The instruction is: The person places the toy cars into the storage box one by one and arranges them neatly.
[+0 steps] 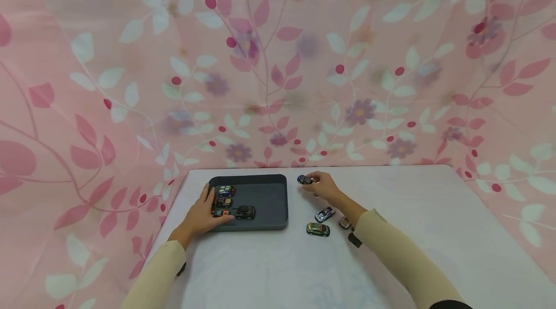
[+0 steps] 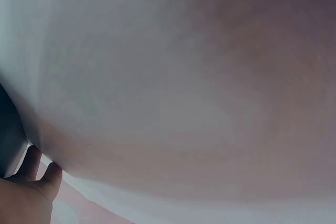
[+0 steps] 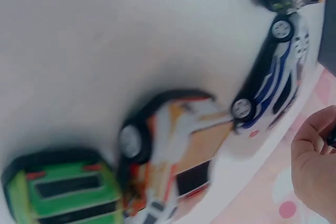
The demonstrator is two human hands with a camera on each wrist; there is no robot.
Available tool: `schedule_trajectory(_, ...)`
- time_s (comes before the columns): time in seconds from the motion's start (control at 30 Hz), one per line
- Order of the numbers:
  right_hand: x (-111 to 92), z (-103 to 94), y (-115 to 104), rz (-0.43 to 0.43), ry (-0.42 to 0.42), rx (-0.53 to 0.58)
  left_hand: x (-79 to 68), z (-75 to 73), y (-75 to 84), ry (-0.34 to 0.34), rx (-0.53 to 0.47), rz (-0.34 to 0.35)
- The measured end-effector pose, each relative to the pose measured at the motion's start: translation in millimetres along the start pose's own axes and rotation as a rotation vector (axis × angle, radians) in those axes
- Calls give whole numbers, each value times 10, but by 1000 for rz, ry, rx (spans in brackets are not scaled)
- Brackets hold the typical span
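Pinching a dark blue toy car [image 1: 305, 180] between thumb and fingers of the right hand [image 1: 324, 187], just right of the dark grey tray [image 1: 267, 203], near its far right corner; impossible to tell whether raised off the surface [image 1: 256, 270] or touching it. Resting the left hand [image 1: 203, 215] on the tray's left side, spread wide, with fingers along the left rim and thumb stretched over the near left part. Inside the tray, along the left side from far to near: a white, green and blue car [image 1: 227, 190], a dark car with orange patches [image 1: 224, 202], and a red-and-teal car [image 1: 222, 213], close beside the left hand; just right of these, a black tank-like toy [image 1: 245, 212] with barrel pointing left. Out on the white-covered surface, right of the tray and nearer than the right hand: a white-and-blue car [image 1: 325, 214] set at a slant, a green-sided car [image 1: 318, 229] just in front of it, and an orange-and-white car [image 1: 345, 222] farther right, partly behind the right sleeve [image 1: 393, 251]. In the right wrist view, at lower left and blurred, a bright green vehicle [image 3: 68, 195] just beside the orange-and-white car. Beyond the surface, a pink floral cloth [image 1: 269, 67].
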State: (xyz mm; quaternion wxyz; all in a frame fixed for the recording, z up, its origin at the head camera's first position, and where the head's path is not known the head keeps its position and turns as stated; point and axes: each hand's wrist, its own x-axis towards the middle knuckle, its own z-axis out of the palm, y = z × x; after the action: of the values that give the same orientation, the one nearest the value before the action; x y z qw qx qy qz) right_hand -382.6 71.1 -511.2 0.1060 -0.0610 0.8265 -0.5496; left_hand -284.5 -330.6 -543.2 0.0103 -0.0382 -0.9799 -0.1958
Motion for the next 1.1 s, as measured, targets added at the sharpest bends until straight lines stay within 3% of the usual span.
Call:
schedule_trajectory(0.43, 20, 319, -130, -73, -78, 23, -34, -17, 45, -18, 0, 9)
schedule_trajectory(0.77, 91, 602, -293, -244, -121, -152, -8, 39, -32, 0, 22, 5)
schedule_trajectory(1.1, 63, 947, -404, -362, -123, -234, 21, 52, -27, 23, 25, 0)
